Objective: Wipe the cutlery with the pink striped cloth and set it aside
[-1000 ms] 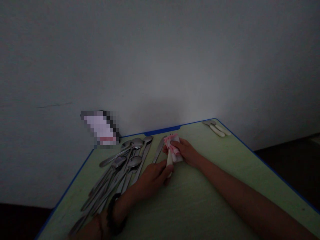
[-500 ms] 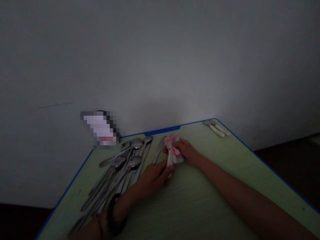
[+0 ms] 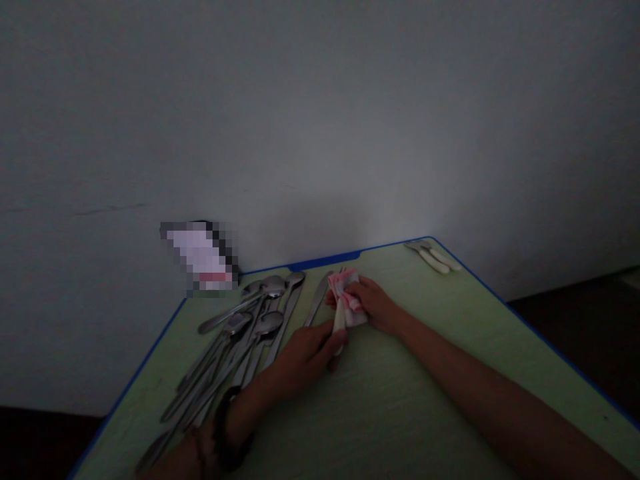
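Observation:
A fork with a pale handle is in my left hand, whose fingers close around the handle's lower end. My right hand pinches a pink and white cloth around the upper part of the fork. Only the tine tips show above the cloth; the neck is hidden in it. Just left of the cloth, a metal knife lies on the table, partly covered by my left hand. Several metal spoons and other long-handled cutlery lie in a loose pile to the left of my left forearm.
Forks with pale handles lie at the table's far right corner. A phone with a blurred-out screen leans against the wall at the far left. The green table has a blue edge and meets the wall at the back.
Almost nothing differs. Both hands keep the same hold on the fork and the cloth, with only a very slight shift of the fingers.

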The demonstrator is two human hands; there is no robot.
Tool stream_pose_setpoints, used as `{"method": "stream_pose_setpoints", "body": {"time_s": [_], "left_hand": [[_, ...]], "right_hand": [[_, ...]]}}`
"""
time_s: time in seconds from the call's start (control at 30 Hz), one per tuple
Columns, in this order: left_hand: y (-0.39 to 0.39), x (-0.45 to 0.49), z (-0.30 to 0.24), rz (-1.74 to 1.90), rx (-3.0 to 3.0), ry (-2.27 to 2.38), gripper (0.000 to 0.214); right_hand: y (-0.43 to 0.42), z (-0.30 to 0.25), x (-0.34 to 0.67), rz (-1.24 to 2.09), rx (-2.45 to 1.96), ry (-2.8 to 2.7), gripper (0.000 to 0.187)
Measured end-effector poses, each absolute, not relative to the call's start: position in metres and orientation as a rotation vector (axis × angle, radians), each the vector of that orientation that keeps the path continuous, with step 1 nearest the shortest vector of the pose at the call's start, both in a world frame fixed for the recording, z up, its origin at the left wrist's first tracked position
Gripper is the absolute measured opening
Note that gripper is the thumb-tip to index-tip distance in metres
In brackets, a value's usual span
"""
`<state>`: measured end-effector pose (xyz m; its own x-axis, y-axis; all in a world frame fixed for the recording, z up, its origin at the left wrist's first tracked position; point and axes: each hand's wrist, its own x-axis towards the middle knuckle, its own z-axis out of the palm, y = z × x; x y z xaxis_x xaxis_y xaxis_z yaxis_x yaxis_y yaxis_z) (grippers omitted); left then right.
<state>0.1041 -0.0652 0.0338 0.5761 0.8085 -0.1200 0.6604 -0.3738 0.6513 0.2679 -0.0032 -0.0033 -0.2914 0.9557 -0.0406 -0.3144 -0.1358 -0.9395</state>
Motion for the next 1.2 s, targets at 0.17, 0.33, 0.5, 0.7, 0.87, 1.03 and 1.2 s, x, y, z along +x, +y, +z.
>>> {"method": "stream_pose_setpoints", "body": {"time_s": [0.17, 0.33, 0.5, 0.7, 0.87, 1.03, 1.2], "left_hand": [[-0.0652, 0.1046, 0.0333, 0.291, 2.140, 1.175, 0.041], [-0.0650, 0.1046, 0.0330, 0.276, 2.150, 1.176, 0.042], [-0.0652, 0.1041, 0.0332, 0.287, 2.167, 1.161, 0.042], [-0.0657, 0.1038, 0.0316, 0.311, 2.156, 1.160, 0.041], [-0.0651, 0.1034, 0.0308, 0.320, 2.156, 1.144, 0.041], [-0.0653, 0.1038, 0.0310, 0.307, 2.166, 1.167, 0.042], [-0.0656, 0.1043, 0.0322, 0.302, 2.167, 1.152, 0.043]], "right_hand": [[-0.0036, -0.0014, 0.2675, 1.626, -0.876, -1.086, 0.018], [-0.0056, 0.0018, 0.2665, 1.650, -0.848, -1.074, 0.018], [-0.0047, 0.0012, 0.2669, 1.630, -0.853, -1.081, 0.017], [-0.0051, 0.0016, 0.2673, 1.646, -0.864, -1.069, 0.019], [-0.0030, -0.0018, 0.2669, 1.660, -0.866, -1.057, 0.020], [-0.0020, -0.0039, 0.2672, 1.632, -0.854, -1.091, 0.018], [-0.0029, -0.0040, 0.2677, 1.630, -0.845, -1.102, 0.019]]}}
